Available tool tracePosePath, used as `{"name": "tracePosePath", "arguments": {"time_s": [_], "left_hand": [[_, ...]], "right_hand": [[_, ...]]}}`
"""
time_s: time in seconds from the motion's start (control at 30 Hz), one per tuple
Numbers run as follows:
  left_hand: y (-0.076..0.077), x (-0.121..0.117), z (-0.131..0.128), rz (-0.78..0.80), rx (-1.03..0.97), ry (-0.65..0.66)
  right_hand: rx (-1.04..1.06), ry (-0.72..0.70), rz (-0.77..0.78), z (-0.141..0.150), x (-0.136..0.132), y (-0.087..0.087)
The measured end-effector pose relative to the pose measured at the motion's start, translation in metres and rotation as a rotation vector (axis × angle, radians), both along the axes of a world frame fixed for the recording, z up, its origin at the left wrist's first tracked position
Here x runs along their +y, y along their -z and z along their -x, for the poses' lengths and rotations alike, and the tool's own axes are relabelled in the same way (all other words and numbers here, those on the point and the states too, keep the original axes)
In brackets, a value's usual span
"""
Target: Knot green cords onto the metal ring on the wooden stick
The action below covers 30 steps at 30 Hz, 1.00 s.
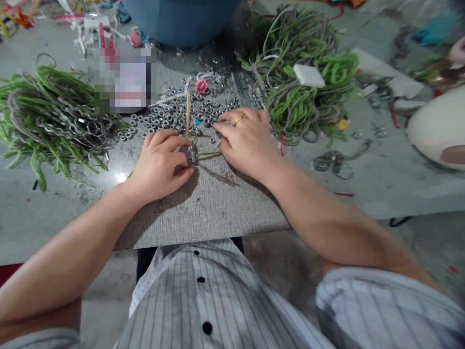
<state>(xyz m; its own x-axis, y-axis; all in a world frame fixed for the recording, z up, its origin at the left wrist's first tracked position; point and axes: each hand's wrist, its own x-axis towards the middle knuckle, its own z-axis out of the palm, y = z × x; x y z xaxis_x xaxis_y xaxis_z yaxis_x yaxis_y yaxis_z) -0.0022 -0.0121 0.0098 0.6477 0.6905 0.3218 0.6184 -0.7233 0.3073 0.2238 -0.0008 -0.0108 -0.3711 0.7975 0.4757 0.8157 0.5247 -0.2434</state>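
My left hand [162, 162] is closed, its thumb and fingers pinched round a cord by a small metal piece [193, 154]. From there a green cord [209, 154] runs straight across to my right hand [249, 140], which has its end under the thumb side. A ring is on one finger of that hand, and its fingertips touch the edge of a spread of metal nuts [165, 118]. Loose grey cord ends [220, 177] trail from the metal piece over the tabletop. A thin wooden stick [188, 114] stands just beyond my left fingertips.
Bundles of green and grey cords lie on the left [47, 116] and the right [305, 72]. A blue tub [181, 22] is at the back. A pink rose [201, 86] sits among the nuts, and a white rounded object [439, 128] is far right. The table's front edge [203, 240] is near my body.
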Motion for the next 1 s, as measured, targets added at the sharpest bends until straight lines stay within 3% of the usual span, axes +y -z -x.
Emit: {"name": "tracePosePath", "arguments": {"time_s": [0.2, 0.4, 0.67, 1.0], "left_hand": [[0.005, -0.001, -0.003, -0.043, 0.007, -0.006], [0.006, -0.002, -0.005, -0.074, 0.024, 0.002], [0.007, -0.002, -0.003, -0.16, 0.032, 0.046], [0.002, -0.001, -0.001, -0.072, -0.017, 0.011]], "right_hand": [[-0.035, -0.233, 0.072, 0.012, -0.012, -0.017], [-0.1, -0.406, 0.142, 0.017, -0.015, -0.016], [-0.096, -0.426, 0.18, 0.016, -0.013, -0.016], [-0.09, -0.414, 0.174, 0.014, -0.011, -0.015]]}}
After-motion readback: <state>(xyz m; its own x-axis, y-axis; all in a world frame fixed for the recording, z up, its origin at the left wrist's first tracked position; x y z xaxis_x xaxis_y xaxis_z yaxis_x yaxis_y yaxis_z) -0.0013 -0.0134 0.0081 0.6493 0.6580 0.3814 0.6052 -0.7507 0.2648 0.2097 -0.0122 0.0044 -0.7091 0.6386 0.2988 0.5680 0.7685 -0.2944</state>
